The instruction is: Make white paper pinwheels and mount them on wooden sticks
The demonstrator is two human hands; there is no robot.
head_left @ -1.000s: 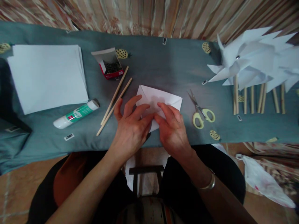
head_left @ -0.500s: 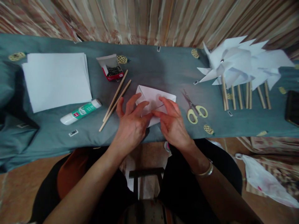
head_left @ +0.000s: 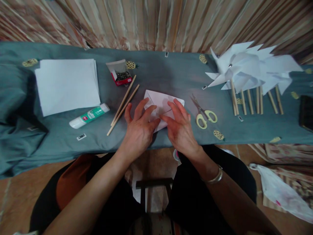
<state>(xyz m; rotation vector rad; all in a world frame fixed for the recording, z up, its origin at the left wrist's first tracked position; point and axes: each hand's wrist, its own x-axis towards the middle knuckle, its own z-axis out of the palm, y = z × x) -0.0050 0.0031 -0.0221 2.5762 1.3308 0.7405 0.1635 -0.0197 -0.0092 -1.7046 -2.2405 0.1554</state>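
Two dark-clad legs [head_left: 186, 195] show on the near side of a table draped in blue-green cloth [head_left: 181, 75], whose front edge runs close below a folded white paper [head_left: 160, 98]. Over that paper the person's bare hands leave little room between them: the left hand [head_left: 139, 130] covers its left part, fingers spread and half curled, while the right hand [head_left: 182, 130] lies over its right part, thumb and forefinger slightly apart. Both rest fingertips on the sheet, thumbs close together near its middle; neither is closed around anything. Yellow-handled scissors [head_left: 201, 111] lie just right of the paper, blades partly spread, and two wooden sticks [head_left: 123, 110] lie aslant to its left, near the left hand. Farther left of the paper are a glue stick [head_left: 89, 116] and, behind it, stacked white sheets [head_left: 69, 86]. Beyond the paper to the left stands a small red box [head_left: 123, 81] with its lid raised; well to the right, white paper pinwheels [head_left: 246, 68] lie on sticks. Cloth stretches behind the paper to the far edge, where a pleated curtain [head_left: 146, 26] hangs.
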